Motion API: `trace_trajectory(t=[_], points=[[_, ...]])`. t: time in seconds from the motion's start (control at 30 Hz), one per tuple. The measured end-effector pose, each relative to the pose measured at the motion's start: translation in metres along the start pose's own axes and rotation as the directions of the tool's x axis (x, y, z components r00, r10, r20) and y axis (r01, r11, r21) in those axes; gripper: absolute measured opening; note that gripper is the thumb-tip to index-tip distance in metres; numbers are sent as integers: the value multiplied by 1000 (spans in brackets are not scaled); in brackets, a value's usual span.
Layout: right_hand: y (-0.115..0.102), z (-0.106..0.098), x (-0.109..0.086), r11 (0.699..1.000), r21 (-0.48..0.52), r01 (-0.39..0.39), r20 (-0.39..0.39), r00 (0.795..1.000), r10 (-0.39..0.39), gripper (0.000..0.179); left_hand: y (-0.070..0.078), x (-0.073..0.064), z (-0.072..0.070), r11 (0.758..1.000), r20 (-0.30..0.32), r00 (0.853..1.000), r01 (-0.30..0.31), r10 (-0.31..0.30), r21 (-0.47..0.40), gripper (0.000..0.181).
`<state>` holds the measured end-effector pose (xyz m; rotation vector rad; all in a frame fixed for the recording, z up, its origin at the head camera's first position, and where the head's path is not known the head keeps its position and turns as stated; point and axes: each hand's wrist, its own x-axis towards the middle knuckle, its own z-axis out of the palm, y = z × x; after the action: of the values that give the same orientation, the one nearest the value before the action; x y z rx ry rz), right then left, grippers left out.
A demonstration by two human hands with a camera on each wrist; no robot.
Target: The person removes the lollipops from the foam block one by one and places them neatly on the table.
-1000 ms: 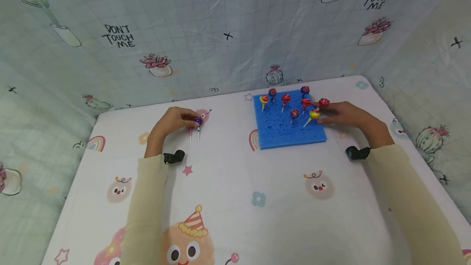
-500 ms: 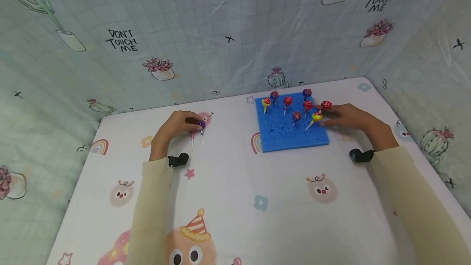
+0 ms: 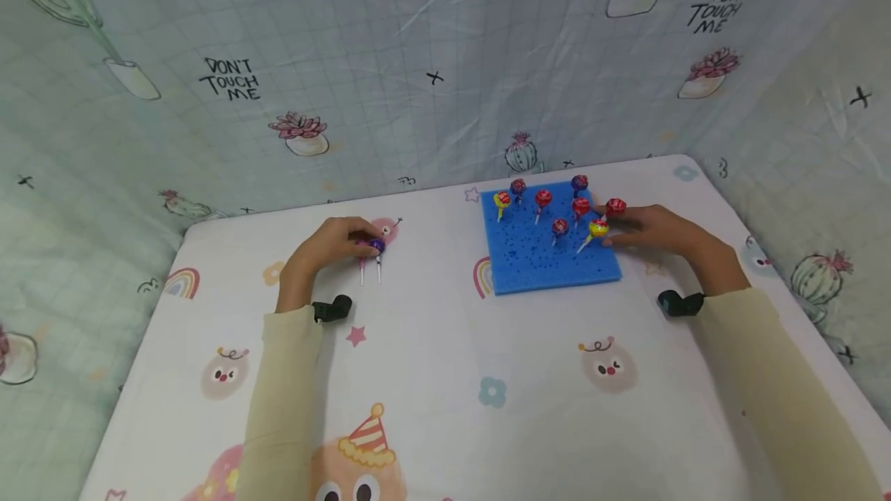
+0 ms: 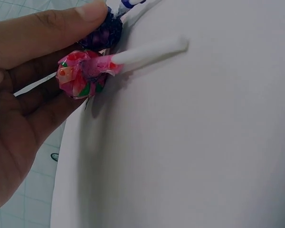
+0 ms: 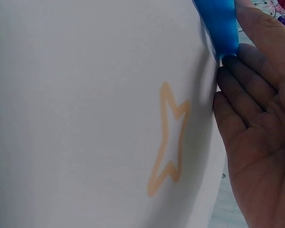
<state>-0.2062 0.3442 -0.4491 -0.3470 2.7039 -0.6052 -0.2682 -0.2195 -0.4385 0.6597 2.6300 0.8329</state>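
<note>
Purple-wrapped round lollipop (image 3: pixel 377 245) stayed pinched in the left hand (image 3: pixel 332 241), still left of the square blue foam board (image 3: pixel 557 273) the right hand (image 3: pixel 654 229) touched with extended fingers.

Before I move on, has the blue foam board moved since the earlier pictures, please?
No; in the head view, the blue foam board shows no visible shift against the rainbow print.

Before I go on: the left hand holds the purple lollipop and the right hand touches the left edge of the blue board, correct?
Not quite: the right hand touches the right edge of the blue board, not its left, as the head view shows. The left hand does hold the purple lollipop.
</note>
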Motion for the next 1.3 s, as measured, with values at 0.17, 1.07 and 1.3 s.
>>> trace_trajectory(t=[0.17,1.07,1.3], points=[[1,2,0,1000,-10,4,-5,1000,-4,81,0,-3,-1,1000,-3,1000,0,0,-9,28],[-3,4,-4,1000,3,19,-34,999,-19,79,15,-8,2,999,-40,999,-7,6,-35,30],[-2,4,-3,999,-18,30,-37,999,-30,77,47,-6,1,987,-138,977,-163,161,-4,30]])
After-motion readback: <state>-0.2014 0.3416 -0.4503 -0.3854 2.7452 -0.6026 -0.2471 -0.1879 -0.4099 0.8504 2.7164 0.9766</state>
